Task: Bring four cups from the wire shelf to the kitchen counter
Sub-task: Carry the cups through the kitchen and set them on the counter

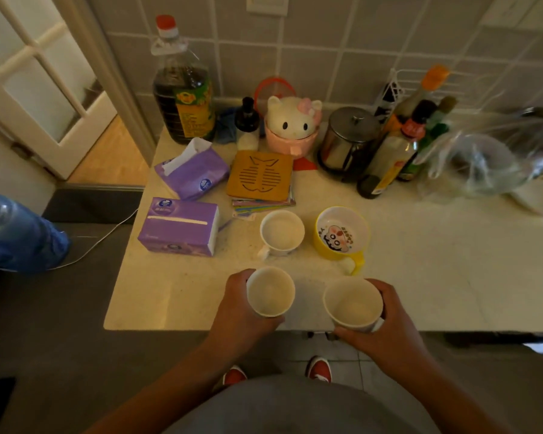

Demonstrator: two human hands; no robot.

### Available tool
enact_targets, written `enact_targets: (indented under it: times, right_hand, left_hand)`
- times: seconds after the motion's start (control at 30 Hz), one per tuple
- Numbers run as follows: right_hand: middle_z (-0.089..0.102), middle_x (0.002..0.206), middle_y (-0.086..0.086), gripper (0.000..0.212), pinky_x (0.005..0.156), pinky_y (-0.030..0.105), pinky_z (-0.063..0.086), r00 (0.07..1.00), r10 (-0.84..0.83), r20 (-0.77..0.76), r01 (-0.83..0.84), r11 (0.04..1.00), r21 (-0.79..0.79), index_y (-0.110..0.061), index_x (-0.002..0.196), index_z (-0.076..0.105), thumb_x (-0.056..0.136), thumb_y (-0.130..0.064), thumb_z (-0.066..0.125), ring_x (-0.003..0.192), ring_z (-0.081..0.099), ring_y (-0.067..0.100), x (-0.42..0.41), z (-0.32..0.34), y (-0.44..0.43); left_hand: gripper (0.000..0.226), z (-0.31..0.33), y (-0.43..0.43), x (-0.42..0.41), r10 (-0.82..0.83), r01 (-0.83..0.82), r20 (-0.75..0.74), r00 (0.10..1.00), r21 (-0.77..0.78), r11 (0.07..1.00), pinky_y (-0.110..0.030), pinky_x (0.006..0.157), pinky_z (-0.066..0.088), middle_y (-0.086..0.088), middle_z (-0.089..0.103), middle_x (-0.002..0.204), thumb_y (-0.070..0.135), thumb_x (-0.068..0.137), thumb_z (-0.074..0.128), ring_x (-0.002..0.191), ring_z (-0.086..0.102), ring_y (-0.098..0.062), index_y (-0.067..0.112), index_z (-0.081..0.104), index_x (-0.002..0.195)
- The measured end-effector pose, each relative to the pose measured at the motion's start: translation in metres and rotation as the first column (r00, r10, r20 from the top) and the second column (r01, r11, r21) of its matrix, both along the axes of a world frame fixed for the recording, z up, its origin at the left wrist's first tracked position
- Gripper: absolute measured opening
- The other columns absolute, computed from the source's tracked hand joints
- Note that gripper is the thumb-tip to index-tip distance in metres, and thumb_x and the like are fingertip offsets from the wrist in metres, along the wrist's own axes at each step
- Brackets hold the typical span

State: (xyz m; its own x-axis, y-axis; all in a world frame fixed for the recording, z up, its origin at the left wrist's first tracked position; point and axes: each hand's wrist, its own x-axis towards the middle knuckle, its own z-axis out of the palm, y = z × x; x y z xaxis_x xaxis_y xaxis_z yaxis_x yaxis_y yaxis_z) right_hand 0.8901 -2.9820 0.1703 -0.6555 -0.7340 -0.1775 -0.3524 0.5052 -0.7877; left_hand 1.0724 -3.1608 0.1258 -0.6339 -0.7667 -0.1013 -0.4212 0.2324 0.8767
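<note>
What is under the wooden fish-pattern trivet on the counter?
The trivet lies on a stack of colourful flat items; only their edges poke out at its near side. What they are is covered.

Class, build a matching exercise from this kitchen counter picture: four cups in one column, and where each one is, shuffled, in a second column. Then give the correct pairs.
Things
1. yellow cup
2. white mug
3. small white cup
4. large white cup

Places
A. held in the right hand
B. on the counter, beside the tissue box
C. held in the left hand
D. on the counter, right of the white mug

Pairs: 1-D, 2-B, 3-C, 4-A
</note>
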Motion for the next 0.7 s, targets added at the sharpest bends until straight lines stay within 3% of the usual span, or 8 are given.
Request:
enact_targets:
  times: [0.13,0.23,0.37,0.47,0.57,0.7]
  right_hand:
    - [0.05,0.112,-0.033,0.091,0.077,0.015,0.045,1.0,0.014,-0.019,-0.013,1.0,0.024,-0.047,0.121,0.036,0.048,-0.045,0.091,0.103,0.054,-0.006,-0.007,0.005,0.012]
    - [0.048,0.111,-0.033,0.091,0.075,0.011,0.042,0.999,0.029,-0.041,-0.028,0.999,0.036,-0.046,0.121,0.035,0.049,-0.044,0.091,0.102,0.053,-0.005,-0.013,0.008,0.019]
    - [0.047,0.11,-0.031,0.091,0.072,0.009,0.041,0.996,0.043,-0.072,-0.04,0.998,0.042,-0.045,0.12,0.033,0.05,-0.042,0.091,0.102,0.052,-0.004,-0.017,0.01,0.027]
    - [0.048,0.11,-0.033,0.087,0.072,0.009,0.042,0.997,0.036,-0.068,-0.034,0.999,0.038,-0.059,0.112,0.033,0.049,-0.042,0.091,0.101,0.053,-0.006,-0.019,0.012,0.033]
    - [0.049,0.11,-0.034,0.088,0.07,0.008,0.043,0.998,0.031,-0.063,-0.028,0.998,0.047,-0.064,0.111,0.032,0.046,-0.05,0.089,0.101,0.052,-0.011,-0.021,0.014,0.039]
    - [0.047,0.11,-0.043,0.087,0.07,0.01,0.044,0.998,0.019,-0.063,-0.016,0.999,0.052,-0.065,0.112,0.031,0.039,-0.071,0.078,0.105,0.049,-0.017,-0.022,0.014,0.045]
  left_hand:
    - [0.085,-0.008,0.009,-0.008,0.007,-0.007,-0.005,1.0,-0.029,1.0,-0.026,0.094,0.04,0.016,0.044,0.119,0.034,0.055,0.093,0.108,0.048,-0.005,0.043,0.037,0.118]
    - [0.09,-0.018,0.012,-0.01,0.028,-0.028,0.002,1.0,-0.031,0.999,-0.02,0.09,0.038,0.009,0.047,0.124,0.037,0.052,0.093,0.112,0.048,-0.006,0.032,0.042,0.126]
    - [0.092,-0.025,0.016,-0.014,0.047,-0.047,-0.007,0.999,-0.055,0.997,-0.028,0.092,0.042,0.01,0.045,0.123,0.037,0.051,0.093,0.113,0.047,-0.008,0.035,0.04,0.126]
    - [0.093,-0.029,0.019,-0.018,0.057,-0.058,-0.012,0.998,-0.064,0.996,-0.026,0.091,0.041,0.01,0.044,0.125,0.038,0.051,0.093,0.114,0.046,-0.007,0.036,0.039,0.127]
    - [0.095,-0.034,0.02,-0.021,0.075,-0.075,-0.002,0.997,-0.051,0.996,-0.023,0.09,0.04,0.009,0.045,0.127,0.04,0.051,0.092,0.115,0.046,-0.005,0.034,0.039,0.13]
    - [0.094,-0.038,0.022,-0.023,0.091,-0.091,-0.01,0.996,-0.07,0.993,-0.03,0.093,0.042,0.008,0.046,0.13,0.039,0.054,0.092,0.116,0.045,-0.007,0.034,0.039,0.132]
